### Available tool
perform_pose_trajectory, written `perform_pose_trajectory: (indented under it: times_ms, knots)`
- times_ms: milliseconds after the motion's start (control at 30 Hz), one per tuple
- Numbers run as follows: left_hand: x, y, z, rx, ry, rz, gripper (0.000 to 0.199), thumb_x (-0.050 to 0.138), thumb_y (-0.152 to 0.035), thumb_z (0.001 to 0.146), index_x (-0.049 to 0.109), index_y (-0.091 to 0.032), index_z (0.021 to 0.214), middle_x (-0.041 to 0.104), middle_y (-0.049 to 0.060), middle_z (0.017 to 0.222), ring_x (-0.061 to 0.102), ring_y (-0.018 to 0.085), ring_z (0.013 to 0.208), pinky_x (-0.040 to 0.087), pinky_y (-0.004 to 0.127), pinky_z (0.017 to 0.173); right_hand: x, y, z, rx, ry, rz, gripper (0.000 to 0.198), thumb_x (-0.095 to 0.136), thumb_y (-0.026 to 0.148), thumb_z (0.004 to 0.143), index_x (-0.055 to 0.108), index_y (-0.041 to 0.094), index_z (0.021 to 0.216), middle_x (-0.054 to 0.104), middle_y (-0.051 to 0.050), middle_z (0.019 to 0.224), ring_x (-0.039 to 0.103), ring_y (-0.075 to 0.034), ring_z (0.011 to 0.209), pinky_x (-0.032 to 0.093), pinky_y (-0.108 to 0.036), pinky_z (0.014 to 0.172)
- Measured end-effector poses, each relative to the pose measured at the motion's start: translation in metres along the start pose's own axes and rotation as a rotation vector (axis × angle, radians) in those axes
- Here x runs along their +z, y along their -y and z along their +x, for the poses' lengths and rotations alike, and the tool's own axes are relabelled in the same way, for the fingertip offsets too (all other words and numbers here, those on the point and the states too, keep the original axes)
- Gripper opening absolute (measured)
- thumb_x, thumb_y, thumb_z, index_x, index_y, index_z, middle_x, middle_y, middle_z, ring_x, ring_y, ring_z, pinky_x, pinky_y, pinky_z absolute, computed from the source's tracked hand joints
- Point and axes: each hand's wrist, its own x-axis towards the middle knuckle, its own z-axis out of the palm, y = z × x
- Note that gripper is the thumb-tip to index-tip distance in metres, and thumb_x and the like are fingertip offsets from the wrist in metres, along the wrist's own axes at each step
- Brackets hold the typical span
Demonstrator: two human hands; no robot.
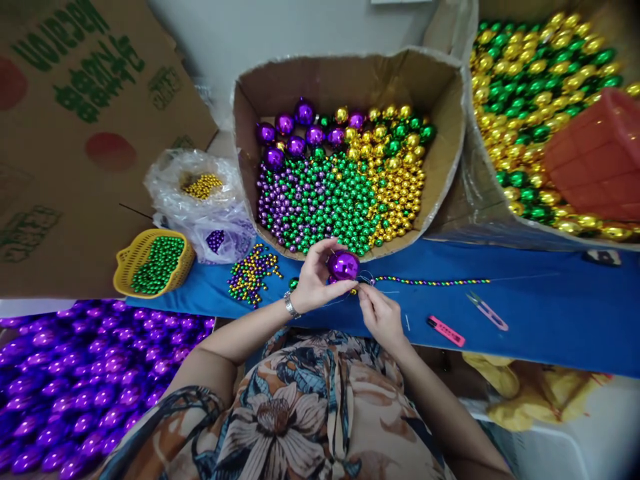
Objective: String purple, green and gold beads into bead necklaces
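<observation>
My left hand (316,283) is closed round a large shiny purple ball (345,265), just in front of the cardboard box. Fingertips of my right hand (383,317) pinch together beside the ball, on what looks like thin thread; the exact hold is small. Loose strands of thread stick out round both hands. From near my right hand a string of small beads (435,282) in purple, green and gold runs to the right along the blue cloth. A green ball (293,283) and a small gold bead (353,291) show close to my left hand.
An open cardboard box (447,133) holds purple, green and gold balls. On the left are a yellow basket (187,263) of green beads, plastic bags (165,177) and loose beads (253,273). Thread snips (487,311) and a pink cutter (446,331) lie on the blue cloth (550,320).
</observation>
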Motion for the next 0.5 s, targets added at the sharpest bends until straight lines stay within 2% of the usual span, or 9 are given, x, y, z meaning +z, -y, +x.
perform_pose_trajectory:
  times_ms: [100, 200, 267, 333, 400, 500]
  knots:
    - [-0.006, -0.001, 0.0, -0.031, 0.09, -0.02, 0.077, 0.085, -0.032, 0.066, 0.045, -0.03, 0.132, 0.055, 0.009, 0.124, 0.054, 0.025, 0.119, 0.05, 0.038, 0.096, -0.003, 0.0, 0.001, -0.001, -0.005, -0.007, 0.024, 0.046, 0.022, 0.096, 0.066, 0.018, 0.107, 0.074, -0.007, 0.095, 0.071, -0.016, 0.083, 0.057, -0.026, 0.075]
    - [-0.024, -0.003, 0.014, -0.051, 0.083, 0.071, 0.058, 0.073, -0.039, 0.079, 0.05, -0.027, 0.131, 0.056, 0.01, 0.127, 0.053, 0.025, 0.122, 0.049, 0.039, 0.098, -0.011, -0.001, 0.001, 0.005, -0.005, -0.017, 0.021, 0.046, 0.019, 0.096, 0.066, 0.017, 0.104, 0.073, -0.006, 0.089, 0.07, -0.015, 0.078, 0.056, -0.024, 0.074]
    - [-0.038, -0.003, 0.031, -0.031, 0.019, 0.282, 0.037, 0.063, -0.037, 0.087, 0.059, -0.024, 0.121, 0.062, 0.009, 0.117, 0.057, 0.023, 0.111, 0.048, 0.039, 0.095, -0.015, -0.002, 0.0, 0.014, -0.012, -0.028, 0.021, 0.046, 0.019, 0.096, 0.065, 0.017, 0.103, 0.073, -0.006, 0.086, 0.07, -0.015, 0.076, 0.055, -0.023, 0.072]
    - [-0.048, 0.0, 0.052, 0.011, 0.018, 0.547, 0.025, 0.063, -0.033, 0.086, 0.066, -0.023, 0.109, 0.065, 0.008, 0.107, 0.058, 0.023, 0.102, 0.044, 0.041, 0.097, -0.017, -0.005, -0.001, 0.02, -0.025, -0.043, 0.02, 0.046, 0.02, 0.096, 0.065, 0.017, 0.104, 0.073, -0.006, 0.088, 0.069, -0.015, 0.076, 0.054, -0.023, 0.072]
    - [-0.051, 0.006, 0.073, 0.056, 0.088, 0.752, 0.021, 0.064, -0.028, 0.083, 0.068, -0.022, 0.103, 0.066, 0.009, 0.102, 0.055, 0.026, 0.1, 0.039, 0.045, 0.1, -0.017, -0.007, -0.003, 0.02, -0.035, -0.06, 0.02, 0.046, 0.02, 0.096, 0.065, 0.017, 0.105, 0.073, -0.006, 0.088, 0.069, -0.015, 0.076, 0.054, -0.024, 0.072]
    - [-0.046, 0.018, 0.1, 0.096, 0.185, 0.916, 0.019, 0.061, -0.02, 0.081, 0.069, -0.021, 0.098, 0.065, 0.011, 0.096, 0.051, 0.031, 0.101, 0.035, 0.048, 0.1, -0.015, -0.008, -0.004, 0.018, -0.035, -0.075, 0.021, 0.046, 0.021, 0.096, 0.064, 0.018, 0.105, 0.073, -0.006, 0.089, 0.069, -0.015, 0.076, 0.054, -0.024, 0.072]
